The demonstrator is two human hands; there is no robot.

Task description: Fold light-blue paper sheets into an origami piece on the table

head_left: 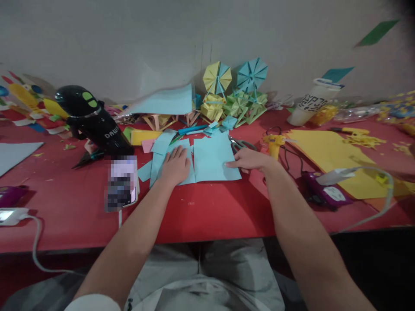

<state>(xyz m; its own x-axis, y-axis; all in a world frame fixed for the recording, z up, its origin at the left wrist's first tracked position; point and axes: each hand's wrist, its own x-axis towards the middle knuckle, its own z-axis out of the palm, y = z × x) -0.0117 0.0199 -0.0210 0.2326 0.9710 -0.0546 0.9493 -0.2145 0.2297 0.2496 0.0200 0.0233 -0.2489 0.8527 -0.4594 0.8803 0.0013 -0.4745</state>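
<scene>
1. Pale grey cloth clothing (201, 285) covers the person's lap, closest of all, below the front edge of a long red-topped table (207, 216).
2. Light-blue rectangular paper (214, 157) lies on that table straight ahead, in two panels side by side (whether a crease or a cut parts them, I cannot tell).
3. Left hand (177, 166): palm down on the left panel, fingers stretched nearly straight and slightly spread, with nothing gripped.
4. Right hand (249, 160): at the paper's right edge, thumb laid over it, other fingers partly bent; whether they pinch the edge, I cannot tell.
5. Grey-handled scissors (244, 145) lie just beyond the right hand, with a yellow plastic glue gun (274, 147) near them and yellow paper sheets (327, 155) farther right.
6. Left of the paper lies a smartphone with a blurred-out screen (125, 181); behind it leans a glossy black, green-patched bottle-like object (103, 129).
7. Near the wall stand a yellow-and-blue folded-paper wheel (217, 77) and an all-blue folded-paper wheel (252, 74).
</scene>
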